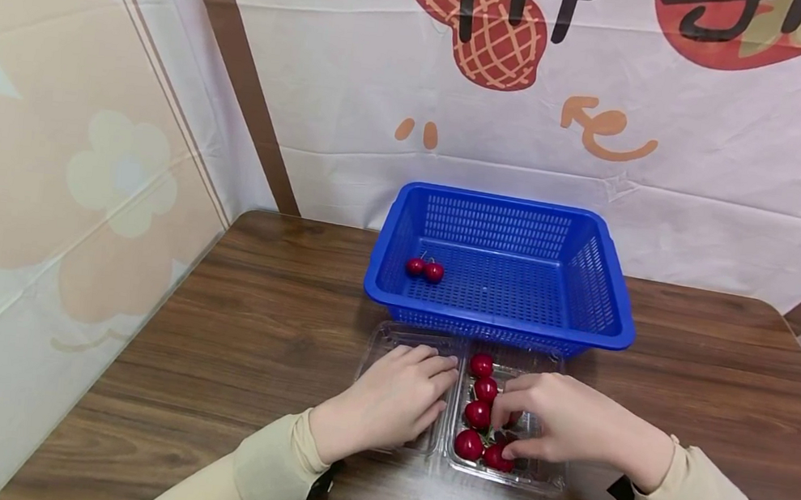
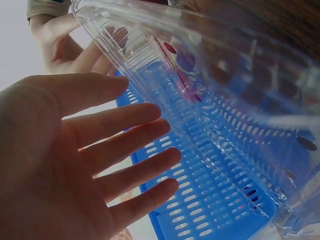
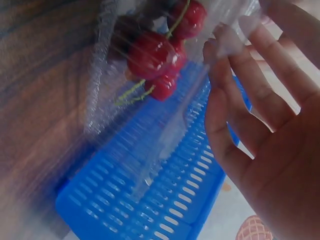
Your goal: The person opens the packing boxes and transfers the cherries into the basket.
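Note:
A hinged clear plastic clamshell box lies open in front of the basket. Its right half (image 1: 530, 482) holds several red cherries (image 1: 478, 415) in a row along the hinge side, green stems showing in the right wrist view. My right hand (image 1: 559, 417) reaches over this half, thumb at the front cherry (image 1: 498, 457) and bent fingers beside the others; its palm hides part of the box. My left hand (image 1: 392, 396) rests over the box's left half (image 1: 379, 344), fingertips near the hinge. In the left wrist view its fingers (image 2: 135, 130) are spread and hold nothing.
A blue perforated basket (image 1: 499, 323) stands right behind the box, with two cherries (image 1: 424, 269) in its left part. Wood-grain tabletop (image 1: 274, 334) extends to both sides. A printed cloth (image 1: 346, 73) hangs behind the table and another pale one at the left.

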`<act>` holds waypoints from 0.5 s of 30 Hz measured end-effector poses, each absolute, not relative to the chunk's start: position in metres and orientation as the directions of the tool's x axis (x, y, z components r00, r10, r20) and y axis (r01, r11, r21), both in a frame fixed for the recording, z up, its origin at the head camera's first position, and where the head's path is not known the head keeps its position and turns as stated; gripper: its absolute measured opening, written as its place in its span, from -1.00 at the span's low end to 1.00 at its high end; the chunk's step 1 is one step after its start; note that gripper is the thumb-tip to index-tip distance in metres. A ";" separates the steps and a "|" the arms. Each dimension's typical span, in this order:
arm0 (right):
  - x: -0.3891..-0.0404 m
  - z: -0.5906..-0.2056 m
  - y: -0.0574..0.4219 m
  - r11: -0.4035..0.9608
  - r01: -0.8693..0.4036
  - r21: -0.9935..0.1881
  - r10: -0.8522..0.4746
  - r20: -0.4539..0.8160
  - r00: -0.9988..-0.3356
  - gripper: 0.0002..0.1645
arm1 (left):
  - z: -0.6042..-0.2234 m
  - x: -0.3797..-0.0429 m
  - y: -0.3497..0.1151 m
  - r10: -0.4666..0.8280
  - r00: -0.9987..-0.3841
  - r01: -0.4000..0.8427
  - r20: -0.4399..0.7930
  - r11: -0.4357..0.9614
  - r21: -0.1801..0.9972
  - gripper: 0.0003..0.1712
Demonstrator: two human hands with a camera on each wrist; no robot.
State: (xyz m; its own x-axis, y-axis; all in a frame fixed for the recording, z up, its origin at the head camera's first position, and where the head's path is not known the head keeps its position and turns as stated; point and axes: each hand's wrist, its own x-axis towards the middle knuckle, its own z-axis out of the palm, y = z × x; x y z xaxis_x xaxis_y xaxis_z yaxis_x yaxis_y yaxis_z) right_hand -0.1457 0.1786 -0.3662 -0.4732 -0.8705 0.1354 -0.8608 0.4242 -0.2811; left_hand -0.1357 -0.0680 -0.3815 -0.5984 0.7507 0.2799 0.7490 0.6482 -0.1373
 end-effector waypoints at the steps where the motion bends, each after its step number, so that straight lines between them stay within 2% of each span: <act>1: -0.145 -0.367 0.178 0.426 -0.859 -0.285 -0.871 0.127 -0.474 -0.78 | -0.382 -0.136 -0.068 0.751 -0.598 0.749 0.280 0.648 -0.137 -0.58; 15: -0.140 -0.381 0.179 0.440 -0.832 -0.336 -0.870 0.068 -0.488 -0.69 | -0.382 -0.136 -0.068 0.751 -0.597 0.749 0.284 0.648 -0.139 -0.58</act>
State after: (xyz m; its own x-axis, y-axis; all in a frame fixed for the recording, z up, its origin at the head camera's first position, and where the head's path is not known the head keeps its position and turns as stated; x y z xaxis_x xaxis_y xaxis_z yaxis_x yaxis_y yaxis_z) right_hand -0.1396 0.1785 -0.3807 -0.4878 -0.8703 0.0679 -0.8325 0.4403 -0.3363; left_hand -0.1358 -0.0678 -0.3823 -0.5970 0.7505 0.2835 0.7487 0.6481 -0.1393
